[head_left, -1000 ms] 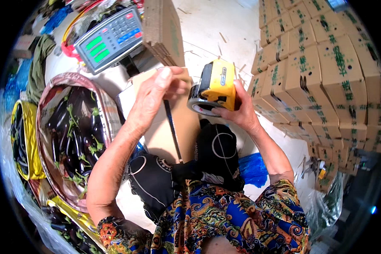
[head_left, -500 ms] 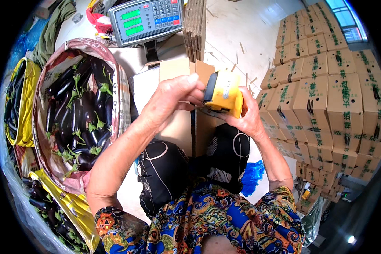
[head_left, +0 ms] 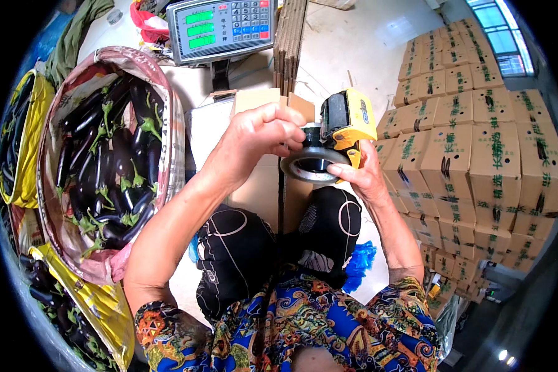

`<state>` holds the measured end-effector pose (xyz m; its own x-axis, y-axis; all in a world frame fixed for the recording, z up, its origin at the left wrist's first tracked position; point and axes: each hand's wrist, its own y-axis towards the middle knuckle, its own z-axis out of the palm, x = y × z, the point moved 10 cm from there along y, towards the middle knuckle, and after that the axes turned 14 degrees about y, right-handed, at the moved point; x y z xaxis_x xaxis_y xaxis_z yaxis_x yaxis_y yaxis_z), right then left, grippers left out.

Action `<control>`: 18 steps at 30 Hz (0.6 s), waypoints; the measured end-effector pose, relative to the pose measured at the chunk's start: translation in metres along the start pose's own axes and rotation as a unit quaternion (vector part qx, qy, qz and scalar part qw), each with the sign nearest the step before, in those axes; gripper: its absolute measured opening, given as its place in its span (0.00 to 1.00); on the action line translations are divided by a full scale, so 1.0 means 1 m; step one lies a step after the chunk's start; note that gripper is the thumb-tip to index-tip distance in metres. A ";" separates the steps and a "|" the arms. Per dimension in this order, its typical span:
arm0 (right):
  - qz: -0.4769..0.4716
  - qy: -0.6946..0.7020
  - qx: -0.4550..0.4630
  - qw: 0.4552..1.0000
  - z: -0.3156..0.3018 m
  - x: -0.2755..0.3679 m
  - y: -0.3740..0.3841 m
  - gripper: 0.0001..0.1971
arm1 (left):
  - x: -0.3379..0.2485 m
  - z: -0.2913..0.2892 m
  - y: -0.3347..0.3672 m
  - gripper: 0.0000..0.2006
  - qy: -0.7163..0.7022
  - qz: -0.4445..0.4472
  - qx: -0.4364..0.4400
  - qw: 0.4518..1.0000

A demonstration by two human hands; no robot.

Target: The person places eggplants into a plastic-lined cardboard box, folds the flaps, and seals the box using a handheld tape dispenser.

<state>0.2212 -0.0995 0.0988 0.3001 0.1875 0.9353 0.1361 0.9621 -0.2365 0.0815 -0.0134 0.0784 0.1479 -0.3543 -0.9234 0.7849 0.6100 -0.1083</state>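
top point(head_left: 316, 301): blue, orange, yellow swirl print | sleeves point(head_left: 175, 332): short, matching | trousers point(head_left: 242, 266): black, white curved lines | hands point(head_left: 259, 136): bare

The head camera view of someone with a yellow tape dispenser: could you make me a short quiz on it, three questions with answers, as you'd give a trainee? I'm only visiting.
1. Which hand grips the yellow-and-black plastic tape dispenser?
2. True or false: the tall stack of brown cardboard boxes with green printing stands on the person's right.
3. How many lit green windows show on the grey rectangular scale panel?
A) One
B) Three
C) Five

Key:
1. The right hand.
2. True.
3. B
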 end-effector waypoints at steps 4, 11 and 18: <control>-0.019 -0.006 -0.026 0.999 -0.003 0.004 -0.001 0.40 | -0.042 0.021 -0.009 0.20 0.297 0.205 -0.095 0.928; -0.047 0.050 -0.059 0.996 -0.011 -0.001 -0.010 0.36 | -0.069 0.045 -0.002 0.23 0.434 0.303 -0.144 0.836; -0.062 0.037 -0.084 0.994 -0.005 0.007 -0.014 0.38 | -0.076 0.052 -0.004 0.17 0.488 0.360 -0.214 0.766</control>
<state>0.2259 -0.1127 0.1069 0.3390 0.0489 0.9395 0.3303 0.9289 -0.1675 0.0990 -0.0259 0.1678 -0.2344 0.7540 -0.6136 0.4119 0.6488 0.6398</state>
